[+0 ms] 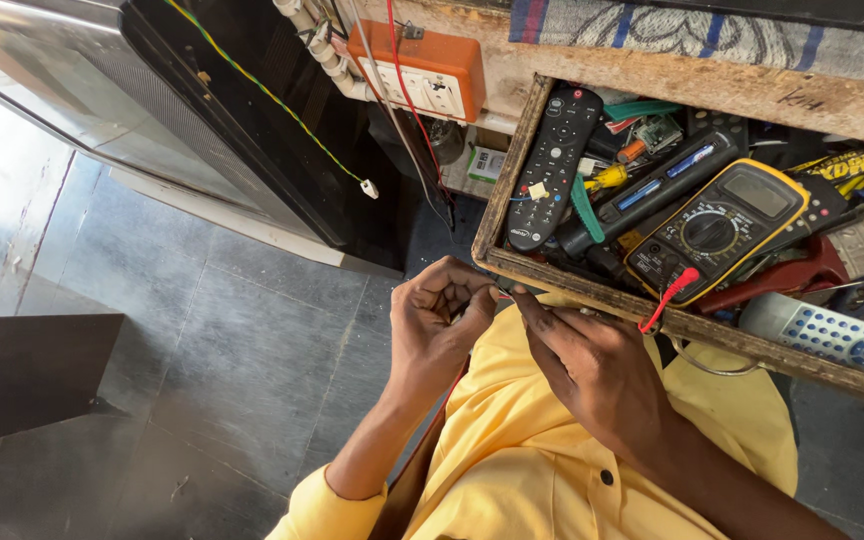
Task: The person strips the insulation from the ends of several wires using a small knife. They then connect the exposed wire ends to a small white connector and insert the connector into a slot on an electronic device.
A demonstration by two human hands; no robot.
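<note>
While both hands meet just near of the wooden drawer (592, 292), the left hand (439, 322) curls clenched around a small part too hidden to identify, and the right hand (592, 365) pinches at it. Yellow multimeter (717, 228) and black remote (554, 165) lie in the drawer, within reach; red lead (664, 303) hangs over its rim.

Open, worn wooden drawer (592, 290), crammed: long black remote control (555, 166), yellow-cased multimeter (717, 228), pale grey remote (832, 335), green-handled tools (586, 208).
</note>
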